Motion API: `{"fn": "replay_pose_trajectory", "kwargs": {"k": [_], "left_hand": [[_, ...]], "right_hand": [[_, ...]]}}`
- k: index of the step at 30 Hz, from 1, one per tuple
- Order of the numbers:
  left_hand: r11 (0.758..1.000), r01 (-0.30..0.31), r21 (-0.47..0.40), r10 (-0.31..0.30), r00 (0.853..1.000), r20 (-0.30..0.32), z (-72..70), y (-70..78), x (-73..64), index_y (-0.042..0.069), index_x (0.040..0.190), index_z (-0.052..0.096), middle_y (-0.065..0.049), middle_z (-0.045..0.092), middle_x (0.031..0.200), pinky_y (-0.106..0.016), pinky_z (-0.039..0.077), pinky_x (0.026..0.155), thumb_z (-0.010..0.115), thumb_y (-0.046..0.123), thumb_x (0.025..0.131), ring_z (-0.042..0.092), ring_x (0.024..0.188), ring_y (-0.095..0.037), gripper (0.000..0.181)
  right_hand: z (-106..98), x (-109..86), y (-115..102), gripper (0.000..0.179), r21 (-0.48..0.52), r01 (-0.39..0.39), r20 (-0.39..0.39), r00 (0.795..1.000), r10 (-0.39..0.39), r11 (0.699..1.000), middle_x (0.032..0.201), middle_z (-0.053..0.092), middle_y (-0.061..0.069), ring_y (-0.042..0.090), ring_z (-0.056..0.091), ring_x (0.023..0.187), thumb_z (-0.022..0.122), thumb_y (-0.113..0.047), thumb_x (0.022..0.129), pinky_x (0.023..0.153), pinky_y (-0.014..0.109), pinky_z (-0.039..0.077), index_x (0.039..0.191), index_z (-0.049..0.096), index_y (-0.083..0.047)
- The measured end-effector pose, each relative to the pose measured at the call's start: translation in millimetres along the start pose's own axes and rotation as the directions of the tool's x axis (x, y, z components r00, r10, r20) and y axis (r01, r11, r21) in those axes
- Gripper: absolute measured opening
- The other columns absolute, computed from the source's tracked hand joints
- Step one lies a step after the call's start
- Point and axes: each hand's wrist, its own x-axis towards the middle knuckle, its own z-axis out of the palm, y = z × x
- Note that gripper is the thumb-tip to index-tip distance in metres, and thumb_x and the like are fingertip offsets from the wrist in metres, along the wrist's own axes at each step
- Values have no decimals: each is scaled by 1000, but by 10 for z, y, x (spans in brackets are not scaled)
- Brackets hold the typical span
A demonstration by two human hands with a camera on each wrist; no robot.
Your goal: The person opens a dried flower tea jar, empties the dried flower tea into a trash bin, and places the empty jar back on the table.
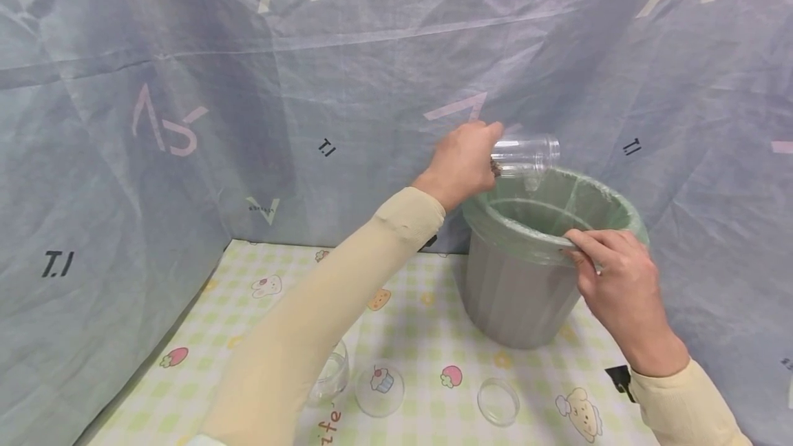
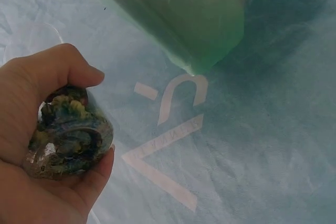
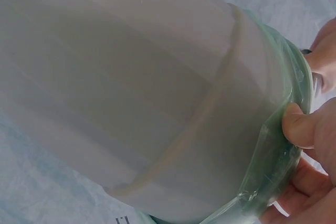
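Note:
My left hand [image 1: 464, 160] grips a clear jar [image 1: 529, 155], tipped onto its side with its mouth pointing right over the back of the trash bin [image 1: 520, 301]. Dark, clumpy contents [image 2: 73, 124] show through the jar's base in the left wrist view. The grey bin stands upright, and a thin green bag [image 1: 626, 208] lines it and folds over the rim. At the bin's near right rim, my right hand [image 1: 622, 281] pinches the edge and liner, thumb outside, as the right wrist view also shows. The bottom of the bin's inside is hidden.
A clear glass container [image 1: 332, 376], partly behind my left sleeve, stands on the checked tablecloth [image 1: 427, 336]. To its right lie a clear round lid [image 1: 380, 391] and another clear round piece [image 1: 498, 402]. A grey-blue curtain [image 1: 372, 88] hangs close behind the bin.

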Motion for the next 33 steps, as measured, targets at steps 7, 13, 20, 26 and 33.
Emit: {"fn": "replay_pose_trajectory", "kwargs": {"k": [7, 13, 20, 26, 33], "left_hand": [[998, -26, 53, 26, 1000, 13, 39, 80, 33, 18, 131, 60, 2, 63, 113, -29, 52, 88, 74, 22, 94, 60, 107, -20, 39], [994, -59, 96, 58, 998, 16, 60, 150, 60, 19, 151, 50, 3, 64, 122, -28, 50, 92, 72, 23, 97, 59, 112, -20, 58], [989, -78, 125, 73, 996, 45, 110, 208, 78, 20, 141, 56, 3, 64, 125, -29, 51, 91, 71, 12, 94, 59, 112, -20, 49], [986, -91, 139, 84, 995, 50, 138, 243, 89, 21, 140, 57, 3, 62, 131, -30, 50, 93, 70, 10, 94, 57, 115, -20, 50], [980, -113, 163, 108, 993, 36, 188, 247, 101, 21, 140, 58, 2, 62, 128, -31, 51, 92, 68, 8, 95, 58, 113, -21, 48]], "right_hand": [[2, 3, -10, 39, 7, 0, -6, 1000, 0, 1000, 92, 73, 15, 38, 61, 89, 79, 19, 73, 83, 52, 42, 106, 79, -2], [3, -12, -1, 39, 6, -6, -13, 1000, 6, 1000, 92, 73, 14, 38, 61, 90, 80, 18, 72, 83, 53, 42, 106, 79, -2], [1, -26, -7, 40, 8, -8, -9, 1000, 8, 1000, 92, 72, 14, 38, 61, 90, 80, 19, 72, 83, 54, 42, 106, 79, -2], [1, -24, 8, 41, 4, -9, -13, 1000, 9, 1000, 92, 73, 14, 38, 61, 90, 80, 19, 71, 83, 54, 42, 106, 79, -3], [-11, -18, 9, 39, 0, 3, 0, 1000, -3, 1000, 93, 73, 14, 38, 61, 90, 80, 18, 72, 84, 53, 43, 106, 79, -2]]}}
